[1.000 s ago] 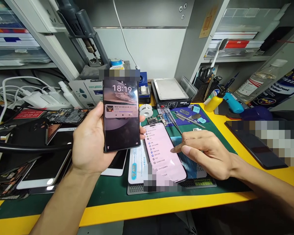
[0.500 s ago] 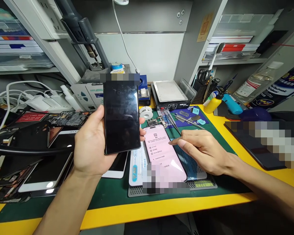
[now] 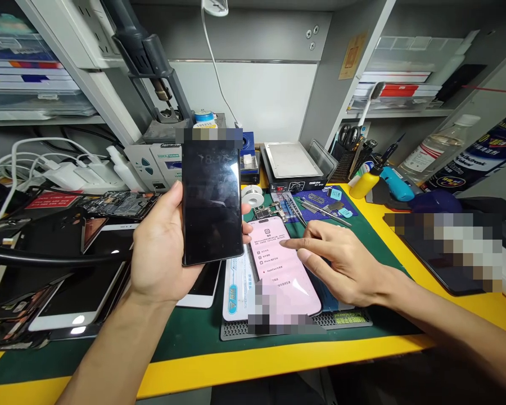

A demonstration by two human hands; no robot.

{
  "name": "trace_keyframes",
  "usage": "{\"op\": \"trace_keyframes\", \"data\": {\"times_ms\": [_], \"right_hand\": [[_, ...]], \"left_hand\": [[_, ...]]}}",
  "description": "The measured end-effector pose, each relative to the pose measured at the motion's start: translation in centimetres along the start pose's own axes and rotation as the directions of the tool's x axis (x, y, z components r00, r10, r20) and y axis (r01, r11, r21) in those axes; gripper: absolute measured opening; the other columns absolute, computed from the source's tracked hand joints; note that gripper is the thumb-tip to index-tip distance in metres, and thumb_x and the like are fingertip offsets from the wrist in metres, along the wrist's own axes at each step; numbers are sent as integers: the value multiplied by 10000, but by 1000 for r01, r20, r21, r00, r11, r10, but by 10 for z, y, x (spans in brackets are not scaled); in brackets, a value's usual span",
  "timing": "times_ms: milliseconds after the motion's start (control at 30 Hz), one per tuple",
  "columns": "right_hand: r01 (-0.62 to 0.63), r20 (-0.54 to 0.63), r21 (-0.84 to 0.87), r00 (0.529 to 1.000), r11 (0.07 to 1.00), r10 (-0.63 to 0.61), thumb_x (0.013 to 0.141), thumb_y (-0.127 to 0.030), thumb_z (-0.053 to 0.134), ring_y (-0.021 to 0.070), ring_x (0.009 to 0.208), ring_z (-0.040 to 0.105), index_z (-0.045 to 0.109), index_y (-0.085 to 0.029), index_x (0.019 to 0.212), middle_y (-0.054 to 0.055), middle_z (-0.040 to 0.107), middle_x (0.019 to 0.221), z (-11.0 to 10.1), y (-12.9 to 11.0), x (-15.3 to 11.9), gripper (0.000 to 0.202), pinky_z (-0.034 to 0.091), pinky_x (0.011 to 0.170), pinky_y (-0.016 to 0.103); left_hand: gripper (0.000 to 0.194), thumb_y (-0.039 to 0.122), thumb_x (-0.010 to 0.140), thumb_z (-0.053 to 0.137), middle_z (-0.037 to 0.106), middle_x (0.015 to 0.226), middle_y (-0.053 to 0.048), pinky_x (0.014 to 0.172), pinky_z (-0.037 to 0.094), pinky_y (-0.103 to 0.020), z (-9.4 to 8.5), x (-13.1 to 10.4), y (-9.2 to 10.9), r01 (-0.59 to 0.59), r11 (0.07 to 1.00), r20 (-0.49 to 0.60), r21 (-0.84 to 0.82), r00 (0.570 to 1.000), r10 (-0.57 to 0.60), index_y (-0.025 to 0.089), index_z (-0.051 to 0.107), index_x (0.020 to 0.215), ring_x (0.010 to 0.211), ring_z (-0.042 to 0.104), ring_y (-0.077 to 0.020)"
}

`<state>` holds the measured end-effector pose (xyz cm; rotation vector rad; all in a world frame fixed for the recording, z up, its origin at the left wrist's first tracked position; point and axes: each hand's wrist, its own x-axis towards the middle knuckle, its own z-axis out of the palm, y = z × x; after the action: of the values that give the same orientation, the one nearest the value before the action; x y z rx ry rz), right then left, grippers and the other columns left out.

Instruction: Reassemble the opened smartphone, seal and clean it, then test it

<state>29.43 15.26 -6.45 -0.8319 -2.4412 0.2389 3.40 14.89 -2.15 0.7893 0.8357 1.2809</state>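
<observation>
My left hand (image 3: 158, 244) is closed around the edges of a black smartphone (image 3: 212, 208) and holds it upright above the bench. Its screen is dark, with faint digits near the top. Lying face up on a grey pad, a second smartphone (image 3: 280, 270) shows a lit pinkish settings menu. Over that screen, my right hand (image 3: 348, 264) stretches out its index finger, the tip at the upper part of the list. Whether the fingertip touches the glass I cannot tell. The thumb is apart from the index finger and nothing is held. Tweezers (image 3: 294, 209) lie just beyond the right hand.
Phones and opened phone parts (image 3: 80, 281) are piled at the left, crossed by a black cable (image 3: 59, 256). Behind stand a heating plate (image 3: 295, 160), a solder spool (image 3: 252, 197) and a yellow bottle (image 3: 365, 183). Another dark phone (image 3: 442, 253) lies at right.
My right index finger has moved left, further over the lit screen. Faint digits now show on the black smartphone, which my left hand still holds. The camera view has shifted slightly.
</observation>
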Motion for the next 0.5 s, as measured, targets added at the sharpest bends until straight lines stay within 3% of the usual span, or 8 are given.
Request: {"op": "trace_keyframes", "data": {"times_ms": [333, 500], "right_hand": [[-52, 10, 44, 999, 998, 52, 1022, -206, 429, 163, 669, 502, 743, -124, 1178, 22, 502, 714, -3, 2, 1, 360, 380, 580, 308], [-184, 44, 141, 983, 973, 179, 1055, -270, 396, 157, 655, 496, 770, -155, 1021, 11, 515, 668, -9, 0, 2, 393, 377, 610, 314]], "left_hand": [[584, 453, 1019, 262, 769, 993, -224, 743, 633, -531, 0, 0, 1, 18, 1000, -9, -9, 1000, -18, 87, 671, 1219, 762, 761, -356], [577, 466, 1012, 276, 770, 1000, -231, 729, 635, -529, 1, 1, 0, 18, 1000, -30, 0, 999, -18, 100, 682, 1196, 760, 760, -360]]}}
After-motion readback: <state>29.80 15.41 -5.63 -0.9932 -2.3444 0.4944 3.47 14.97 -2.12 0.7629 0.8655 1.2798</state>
